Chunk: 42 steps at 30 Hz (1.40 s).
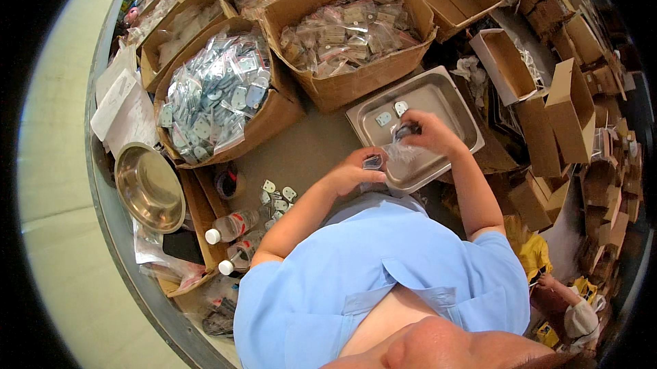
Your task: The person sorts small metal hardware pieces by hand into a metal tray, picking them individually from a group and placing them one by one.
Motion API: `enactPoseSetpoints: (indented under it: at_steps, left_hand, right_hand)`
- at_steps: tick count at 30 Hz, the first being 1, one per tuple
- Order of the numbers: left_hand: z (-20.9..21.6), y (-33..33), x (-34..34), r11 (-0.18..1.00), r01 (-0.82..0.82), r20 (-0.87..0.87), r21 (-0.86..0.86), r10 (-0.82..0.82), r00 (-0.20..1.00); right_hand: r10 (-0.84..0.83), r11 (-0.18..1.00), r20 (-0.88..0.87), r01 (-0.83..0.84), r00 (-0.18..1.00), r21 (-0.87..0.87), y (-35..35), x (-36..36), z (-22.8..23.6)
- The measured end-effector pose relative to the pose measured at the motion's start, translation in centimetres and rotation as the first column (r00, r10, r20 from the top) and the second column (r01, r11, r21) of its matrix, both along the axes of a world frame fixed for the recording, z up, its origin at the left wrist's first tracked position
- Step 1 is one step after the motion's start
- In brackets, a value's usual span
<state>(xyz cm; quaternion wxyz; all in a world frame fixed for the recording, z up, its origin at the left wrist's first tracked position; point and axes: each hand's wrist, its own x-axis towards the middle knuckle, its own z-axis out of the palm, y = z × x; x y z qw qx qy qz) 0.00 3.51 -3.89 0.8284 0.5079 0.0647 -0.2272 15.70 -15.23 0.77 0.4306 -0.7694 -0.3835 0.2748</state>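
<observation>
My left hand [352,172] is closed around a small grey, shiny piece [372,162] too unclear to name, just off the near left edge of a steel tray [445,170]. Over the tray, my right hand [431,135] has its fingers bent around a dark piece [406,131], partly hidden by them. A crumpled clear plastic bag [405,153] spans the gap between the hands, gripped at the right hand's side. Two small metal plates with holes, one whitish [401,108] and one greyer [383,119], lie in the tray beyond my fingers.
A carton of bagged metal plates [219,95] stands left, another carton of bags [349,34] ahead. Loose plates [276,199], plastic bottles [233,225] and a steel bowl [150,188] lie left. Cardboard boxes [571,109] crowd the right; another person's arm [561,290] shows lower right.
</observation>
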Motion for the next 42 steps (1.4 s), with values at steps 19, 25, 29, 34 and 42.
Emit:
enactPoseSetpoints:
  at_steps: [19, 25, 29, 34, 42]
  left_hand:
    - [4.2, -0.8, -0.6, 0.976, 0.128, 0.252, -0.173, -0.082, 0.964]
    - [3.5, -1.0, -1.0, 0.943, -0.139, 0.504, 0.302, -0.034, 0.863]
    - [4.7, -1.3, -1.4, 0.931, -0.305, 0.500, 0.202, 0.169, 0.849]
    - [5.4, -1.3, -1.7, 0.811, -0.485, 0.563, 0.327, 0.245, 0.789]
    - [7.1, -1.0, -1.0, 0.584, -0.624, 0.770, 0.519, -0.002, 0.638]
  right_hand:
    - [0.083, 0.974, 0.347, -0.150, 0.934, 0.172, 1.0, -8.1, 7.4]
    - [-0.126, 0.992, 0.016, 0.126, 0.992, 0.002, 0.1, -8.2, 7.8]
    - [-0.191, 0.972, 0.084, 0.177, 0.978, 0.151, 0.1, -9.0, 6.8]
    - [-0.198, 0.963, 0.118, 0.171, 0.973, 0.207, 0.0, -9.2, 5.8]
    - [-0.095, 0.974, 0.158, 0.060, 0.983, 0.217, 1.0, -8.5, 5.5]
